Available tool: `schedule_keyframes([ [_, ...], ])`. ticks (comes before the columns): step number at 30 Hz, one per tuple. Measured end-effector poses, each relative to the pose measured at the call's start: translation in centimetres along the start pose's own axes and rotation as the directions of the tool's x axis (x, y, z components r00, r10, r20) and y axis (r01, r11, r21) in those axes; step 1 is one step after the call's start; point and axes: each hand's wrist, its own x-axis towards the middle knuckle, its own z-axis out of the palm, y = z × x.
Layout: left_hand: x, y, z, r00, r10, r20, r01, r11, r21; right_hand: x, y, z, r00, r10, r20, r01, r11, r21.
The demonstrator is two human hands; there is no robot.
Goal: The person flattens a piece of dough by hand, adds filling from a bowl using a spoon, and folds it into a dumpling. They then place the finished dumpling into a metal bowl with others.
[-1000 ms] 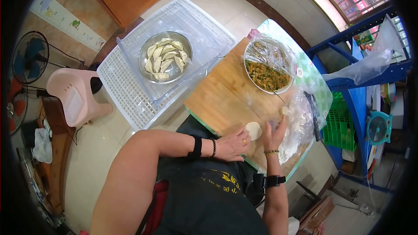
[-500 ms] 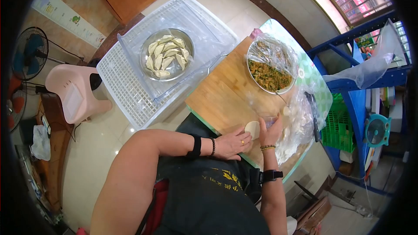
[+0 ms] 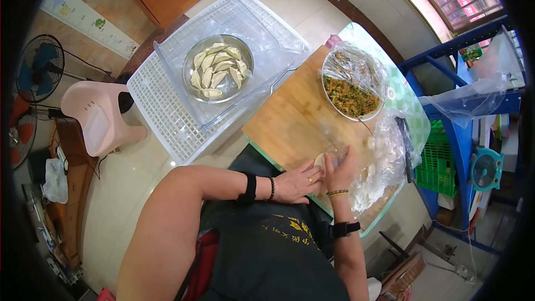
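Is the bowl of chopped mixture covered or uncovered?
Partly covered: clear plastic wrap lies over the far side of the bowl, while the chopped mixture shows bare at the near side.

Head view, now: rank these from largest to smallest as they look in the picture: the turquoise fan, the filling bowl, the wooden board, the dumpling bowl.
1. Wooden board
2. Filling bowl and dumpling bowl: too alike to rank
3. Turquoise fan
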Motion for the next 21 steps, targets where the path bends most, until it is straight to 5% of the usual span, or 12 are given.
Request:
schedule_keyframes([
  [3, 0.3, 0.0, 0.1, 0.992, 0.022, -0.121, -0.012, 0.996, 0.086, 2.1, 2.8, 0.6, 0.996, 0.076, -0.046, -0.069, 0.987, 0.146],
  [6, 0.8, -0.1, -0.7, 0.997, -0.061, 0.036, 0.058, 0.995, 0.077, 2.3, 3.2, -0.2, 0.987, 0.134, -0.09, -0.107, 0.961, 0.253],
  [9, 0.5, -0.3, -0.9, 0.997, -0.042, -0.063, 0.048, 0.994, 0.103, 0.9, 2.1, -1.8, 0.993, -0.058, -0.106, 0.083, 0.967, 0.242],
  [11, 0.3, -0.2, -0.8, 0.998, -0.056, -0.006, 0.056, 0.991, 0.121, -0.8, -0.1, -2.0, 0.977, -0.204, 0.061, 0.191, 0.965, 0.179],
  [14, -0.4, -0.5, -0.3, 0.995, -0.062, 0.084, 0.057, 0.996, 0.063, -1.9, -2.5, -0.7, 0.971, -0.238, 0.022, 0.239, 0.968, -0.073],
  [19, 0.0, -0.6, -1.0, 0.996, -0.088, -0.019, 0.088, 0.996, 0.014, 1.1, 0.5, 0.9, 0.994, -0.103, -0.03, 0.099, 0.99, -0.096],
  [21, 0.4, -0.6, -1.4, 0.991, -0.135, -0.009, 0.135, 0.991, 0.007, 2.2, 2.0, 1.5, 0.995, 0.012, -0.096, 0.002, 0.99, 0.14],
])
